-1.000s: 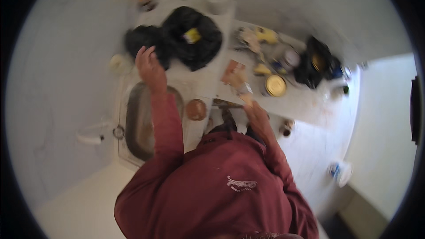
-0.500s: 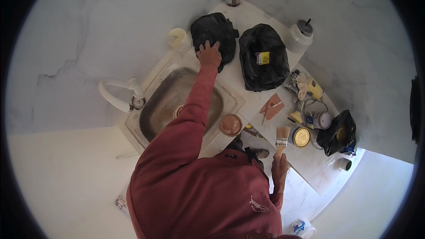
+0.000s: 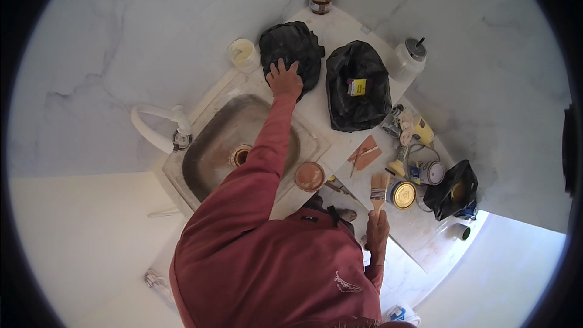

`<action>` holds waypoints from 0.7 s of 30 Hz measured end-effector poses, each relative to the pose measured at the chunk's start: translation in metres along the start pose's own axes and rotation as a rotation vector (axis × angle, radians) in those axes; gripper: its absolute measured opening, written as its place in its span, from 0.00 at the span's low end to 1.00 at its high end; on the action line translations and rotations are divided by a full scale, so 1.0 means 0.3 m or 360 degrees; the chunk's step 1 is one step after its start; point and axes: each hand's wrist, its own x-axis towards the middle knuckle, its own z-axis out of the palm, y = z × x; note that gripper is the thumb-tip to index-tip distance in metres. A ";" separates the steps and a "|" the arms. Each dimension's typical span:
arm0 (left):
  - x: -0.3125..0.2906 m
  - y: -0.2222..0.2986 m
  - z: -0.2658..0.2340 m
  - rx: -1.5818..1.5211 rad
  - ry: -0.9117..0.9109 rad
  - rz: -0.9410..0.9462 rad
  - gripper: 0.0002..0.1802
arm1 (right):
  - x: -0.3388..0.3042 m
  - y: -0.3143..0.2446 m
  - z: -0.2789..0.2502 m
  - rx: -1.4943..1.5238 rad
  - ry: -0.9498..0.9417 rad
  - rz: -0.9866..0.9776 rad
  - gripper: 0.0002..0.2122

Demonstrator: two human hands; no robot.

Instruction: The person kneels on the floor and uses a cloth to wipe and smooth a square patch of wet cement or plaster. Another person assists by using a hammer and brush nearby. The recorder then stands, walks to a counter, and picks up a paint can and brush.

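My left hand (image 3: pixel 284 79) rests on a black plastic bag (image 3: pixel 293 45) beyond the sink, its fingers spread over the near side of the bag. What the bag covers is hidden. At the right, close to my body, my right hand (image 3: pixel 378 226) is closed round the wooden handle of a wide paintbrush (image 3: pixel 379 189), bristles pointing away from me. Just right of the bristles stands a paint can (image 3: pixel 402 195) with a gold-coloured lid. A second black bag (image 3: pixel 358 103), with a small yellow label, sits right of the first.
A metal sink (image 3: pixel 203 152) with a white tap (image 3: pixel 159 127) lies under my left arm. Beside it stands an open tin of brown stuff (image 3: pixel 310 176). Tools, sandpaper (image 3: pixel 365 153), cans and a bag-wrapped tin (image 3: pixel 452 189) crowd the right counter. A brush in a jar (image 3: pixel 320 1) stands in the far corner.
The whole view has shifted slightly. My left hand stays on the black bag, its fingers a little further apart. My right hand still holds the paintbrush.
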 end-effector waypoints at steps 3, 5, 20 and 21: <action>-0.020 0.019 -0.007 -0.0072 0.0074 -0.0028 0.30 | 0.017 -0.104 -0.003 0.0139 -0.0066 0.0014 0.17; -0.038 0.036 0.000 -0.0129 0.0173 -0.0023 0.29 | 0.055 -0.245 -0.017 0.0258 -0.0120 -0.0122 0.18; -0.050 0.072 -0.032 -0.0281 0.0285 -0.0035 0.28 | 0.783 -0.792 0.264 -0.1401 0.0287 -0.1222 0.11; -0.056 0.073 -0.036 -0.0300 0.0261 -0.0039 0.29 | 0.823 -0.797 0.252 -0.1491 0.0138 -0.1333 0.10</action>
